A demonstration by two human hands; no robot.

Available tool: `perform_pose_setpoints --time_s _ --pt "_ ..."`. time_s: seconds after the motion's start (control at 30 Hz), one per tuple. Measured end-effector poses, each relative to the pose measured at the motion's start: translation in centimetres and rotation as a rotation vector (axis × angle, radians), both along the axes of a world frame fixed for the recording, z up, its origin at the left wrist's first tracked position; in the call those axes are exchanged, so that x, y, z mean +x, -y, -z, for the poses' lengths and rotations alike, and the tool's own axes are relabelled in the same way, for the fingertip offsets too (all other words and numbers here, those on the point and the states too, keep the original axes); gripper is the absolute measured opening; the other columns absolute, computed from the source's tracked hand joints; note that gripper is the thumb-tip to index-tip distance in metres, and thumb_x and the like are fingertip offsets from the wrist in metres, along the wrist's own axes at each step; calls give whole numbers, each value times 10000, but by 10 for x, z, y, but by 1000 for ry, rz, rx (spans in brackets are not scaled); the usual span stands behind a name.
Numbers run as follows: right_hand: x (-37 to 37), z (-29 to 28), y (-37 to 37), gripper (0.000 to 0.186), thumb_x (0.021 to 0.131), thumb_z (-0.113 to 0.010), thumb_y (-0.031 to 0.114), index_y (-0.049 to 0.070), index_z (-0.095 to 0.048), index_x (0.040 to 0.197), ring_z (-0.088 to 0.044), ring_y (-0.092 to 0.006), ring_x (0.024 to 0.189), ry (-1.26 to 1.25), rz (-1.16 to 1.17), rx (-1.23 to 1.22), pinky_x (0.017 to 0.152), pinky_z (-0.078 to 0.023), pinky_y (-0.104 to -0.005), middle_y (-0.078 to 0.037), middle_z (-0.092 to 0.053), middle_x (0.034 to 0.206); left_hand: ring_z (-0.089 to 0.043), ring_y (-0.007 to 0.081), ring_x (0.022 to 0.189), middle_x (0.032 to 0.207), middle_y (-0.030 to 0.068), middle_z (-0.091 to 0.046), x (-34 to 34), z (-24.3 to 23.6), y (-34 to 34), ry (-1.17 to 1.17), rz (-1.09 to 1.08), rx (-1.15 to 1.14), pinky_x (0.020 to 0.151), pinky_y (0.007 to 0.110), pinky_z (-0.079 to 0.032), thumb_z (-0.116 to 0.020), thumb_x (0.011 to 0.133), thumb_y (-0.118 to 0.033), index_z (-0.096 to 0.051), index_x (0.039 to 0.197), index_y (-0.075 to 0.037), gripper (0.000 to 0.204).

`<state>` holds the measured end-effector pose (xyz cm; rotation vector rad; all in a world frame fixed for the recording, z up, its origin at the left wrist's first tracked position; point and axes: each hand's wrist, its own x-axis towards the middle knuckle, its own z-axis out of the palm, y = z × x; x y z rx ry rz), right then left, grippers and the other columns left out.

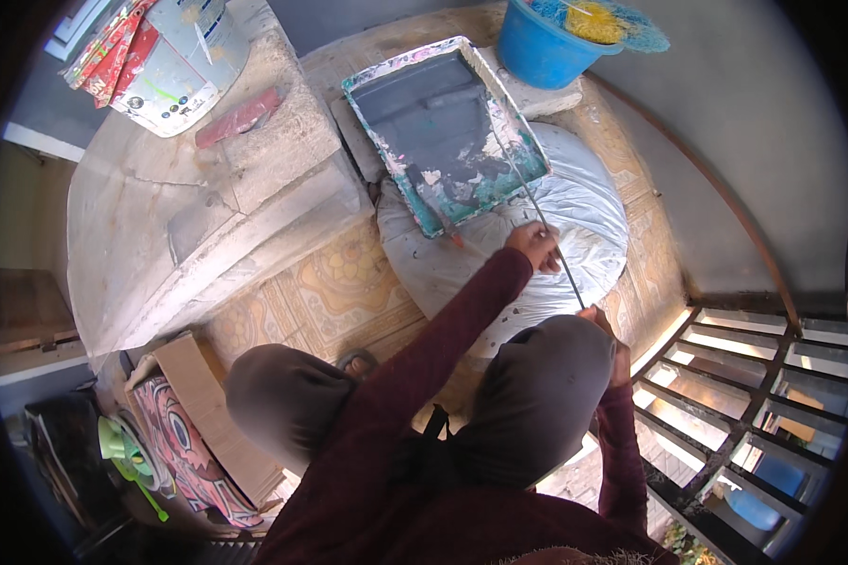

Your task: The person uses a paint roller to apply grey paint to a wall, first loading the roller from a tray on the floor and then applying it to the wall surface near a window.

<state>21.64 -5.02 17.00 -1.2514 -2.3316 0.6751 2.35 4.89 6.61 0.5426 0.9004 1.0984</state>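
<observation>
My left hand is closed on a long thin metal rod, which slants from inside a paint-smeared tray down toward my right knee. My right hand, partly hidden by that knee, is closed around the rod's near end. The tray holds grey paint and has white and teal smears. A short reddish handle pokes out at its near edge. A rumpled whitish plastic-covered mound lies beneath and beside the tray.
A white bucket and a red object sit on a dusty ledge at left. A blue bucket with stringy material stands behind the tray. A cardboard box lies lower left. A metal railing bounds the right side.
</observation>
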Motion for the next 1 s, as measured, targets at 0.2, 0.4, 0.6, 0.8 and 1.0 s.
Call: perform_pose_setpoints --time_s 0.2,0.4,0.6,0.8,1.0 --pt "20 -38 42 336 866 -531 265 51 -497 1123 -626 -315 737 157 430 -371 579 -482 -308 -158 -615 864 -587 163 479 682 108 -595 31 -12 40 25 174 37 413 234 -443 -548 831 -187 -513 879 10 205" --pt "34 -74 41 379 928 -385 368 36 -556 994 -570 -148 620 211 460 -433 570 -448 -294 -131 -584 751 -580 161 471 663 111 -597 32 -31 36 122 289 73 417 245 -449 -574 825 -175 -522 843 14 196" --pt "-2 -76 -4 323 911 -437 272 27 -514 1108 -615 -297 711 98 263 -303 600 -465 -330 -172 -600 845 -588 151 500 694 104 -607 8 -30 4 151 151 75 440 224 -446 -548 844 -240 -541 858 6 246" --pt "-16 -111 -19 329 896 -441 294 51 -489 1112 -606 -330 670 175 222 -276 558 -467 -369 -138 -612 845 -614 177 517 687 105 -627 -19 -53 -16 -36 314 -31 414 251 -439 -571 817 -231 -547 814 -1 232" --pt "-23 -142 -35 204 891 -409 198 78 -499 1029 -578 -312 854 159 72 -263 651 -468 -365 -110 -552 1014 -629 202 547 728 136 -630 -16 -106 -8 91 221 -355 420 268 -458 -483 863 -324 -537 937 -9 327"
